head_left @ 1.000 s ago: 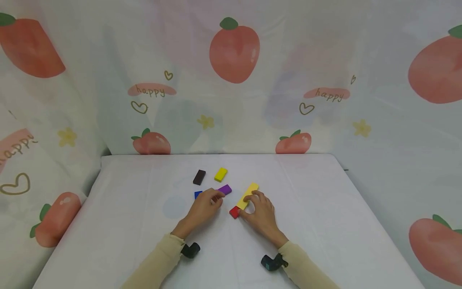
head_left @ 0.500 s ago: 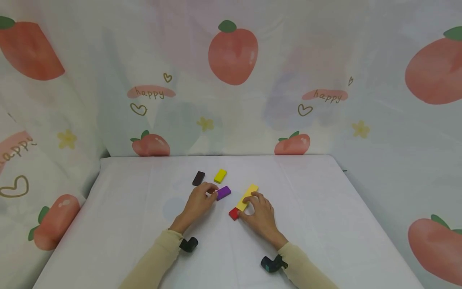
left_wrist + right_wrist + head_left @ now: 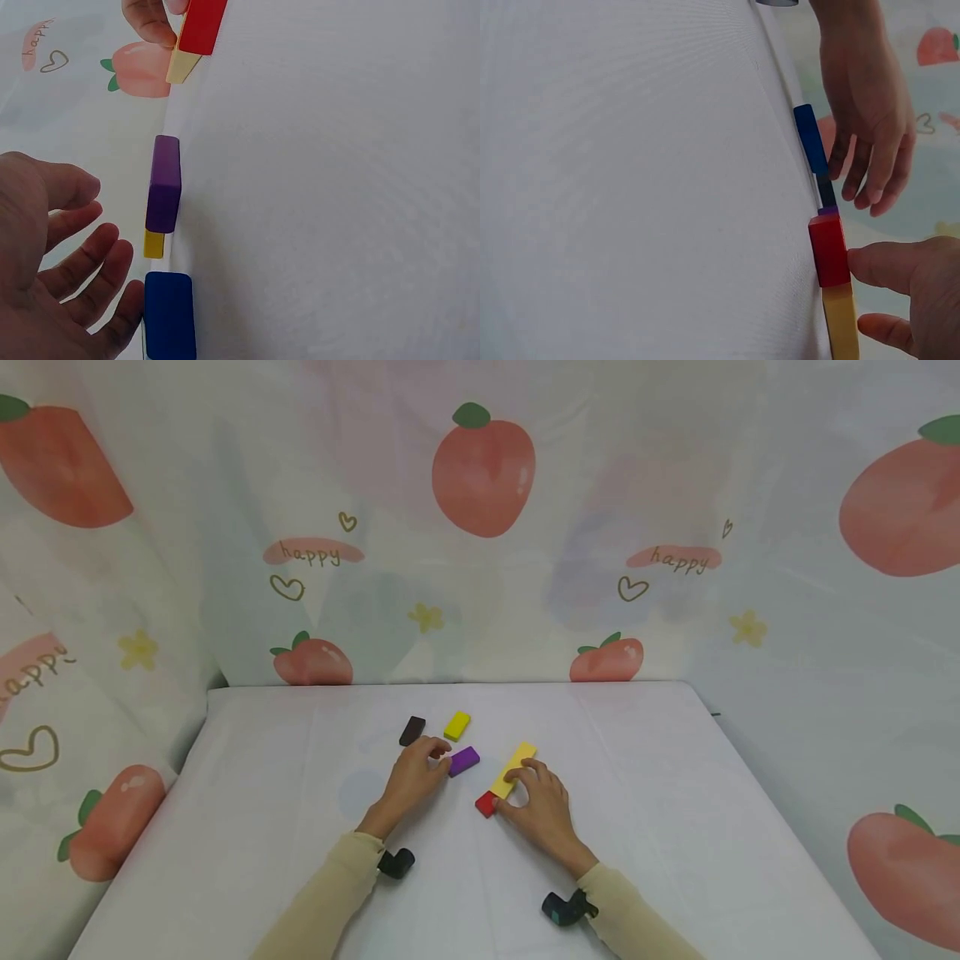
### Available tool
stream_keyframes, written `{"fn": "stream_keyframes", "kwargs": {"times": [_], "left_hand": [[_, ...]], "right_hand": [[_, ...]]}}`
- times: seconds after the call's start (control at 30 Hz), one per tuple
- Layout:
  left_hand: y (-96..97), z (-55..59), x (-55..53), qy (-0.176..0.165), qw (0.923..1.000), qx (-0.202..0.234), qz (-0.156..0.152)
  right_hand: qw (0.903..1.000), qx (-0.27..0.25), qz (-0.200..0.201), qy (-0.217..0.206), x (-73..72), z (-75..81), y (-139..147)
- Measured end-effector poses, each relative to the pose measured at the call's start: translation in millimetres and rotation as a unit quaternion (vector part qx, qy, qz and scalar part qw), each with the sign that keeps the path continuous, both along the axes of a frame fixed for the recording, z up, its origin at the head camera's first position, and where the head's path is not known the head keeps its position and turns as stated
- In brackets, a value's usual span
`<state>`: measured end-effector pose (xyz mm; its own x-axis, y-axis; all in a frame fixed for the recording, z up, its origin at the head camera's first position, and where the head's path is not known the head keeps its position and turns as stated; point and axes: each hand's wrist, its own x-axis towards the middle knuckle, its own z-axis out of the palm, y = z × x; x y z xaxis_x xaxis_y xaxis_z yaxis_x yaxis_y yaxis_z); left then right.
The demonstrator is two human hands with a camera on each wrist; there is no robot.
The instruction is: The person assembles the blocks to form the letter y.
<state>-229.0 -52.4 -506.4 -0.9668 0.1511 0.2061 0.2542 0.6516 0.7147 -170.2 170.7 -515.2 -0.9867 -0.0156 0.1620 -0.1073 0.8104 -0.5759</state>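
In the head view my left hand (image 3: 415,774) hovers with loosely bent fingers beside the left end of a purple block (image 3: 464,762), holding nothing. A blue block (image 3: 169,315) shows beneath its fingers in the left wrist view and is hidden in the head view. My right hand (image 3: 543,802) reaches over a red block (image 3: 486,804) and a longer pale yellow block (image 3: 525,752) set end to end. Its thumb tip touches the red block in the right wrist view, and a fingertip is right at the pale yellow one.
Farther back lie a black block (image 3: 412,731) and a bright yellow block (image 3: 457,726). A white cloth covers the table (image 3: 637,735), and a fruit-printed curtain (image 3: 480,602) rises behind its far edge. Each wrist carries a small black camera.
My left hand has drawn back a little to the left and farther away from me, now covering the blue block in the head view. The right hand keeps its place on the blocks.
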Motion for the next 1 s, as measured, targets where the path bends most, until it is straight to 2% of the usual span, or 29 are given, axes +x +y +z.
{"fn": "stream_keyframes", "kwargs": {"times": [0.33,1.0], "left_hand": [[4.1,-1.7,-5.5,0.008,0.9998,-0.017,0.006],[13.5,-6.8,-13.6,-0.021,0.9955,-0.092,0.002]], "right_hand": [[1.0000,0.001,0.002,0.000,0.7,1.0,-1],[1.0000,0.005,-0.002,-0.007,-0.1,1.1,0]]}}
